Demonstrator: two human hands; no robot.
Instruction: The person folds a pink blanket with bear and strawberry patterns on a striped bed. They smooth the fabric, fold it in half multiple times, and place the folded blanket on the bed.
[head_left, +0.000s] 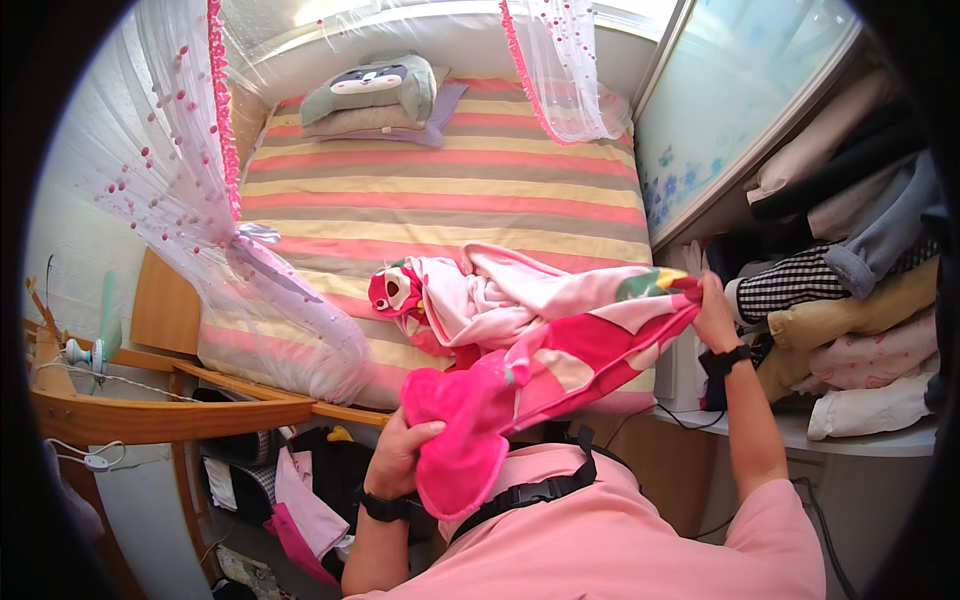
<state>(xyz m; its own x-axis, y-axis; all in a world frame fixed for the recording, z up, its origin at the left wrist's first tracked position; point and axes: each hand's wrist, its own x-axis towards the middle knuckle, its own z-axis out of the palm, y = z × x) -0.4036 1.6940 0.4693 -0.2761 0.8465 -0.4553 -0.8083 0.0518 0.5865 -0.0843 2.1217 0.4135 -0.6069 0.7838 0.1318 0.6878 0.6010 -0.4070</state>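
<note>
A pink fleece blanket (577, 352) with a printed cartoon pattern is stretched between my two hands. My left hand (397, 450) grips a bright pink end of it, close to my waist. Out to the right, my right hand (711, 315) pinches a corner and pulls the edge taut. The blanket's middle lies bunched on the striped bed sheet (450, 180), and a printed character face shows at its left end. Some of the blanket's underside is hidden in the folds.
Pillows (375, 97) are stacked at the bed's far end. A dotted mosquito net (180, 150) hangs at the left, tied with a ribbon. Folded clothes (847, 300) fill a shelf at the right. A wooden bed rail (180, 420) and a small fan (94, 352) stand at the left.
</note>
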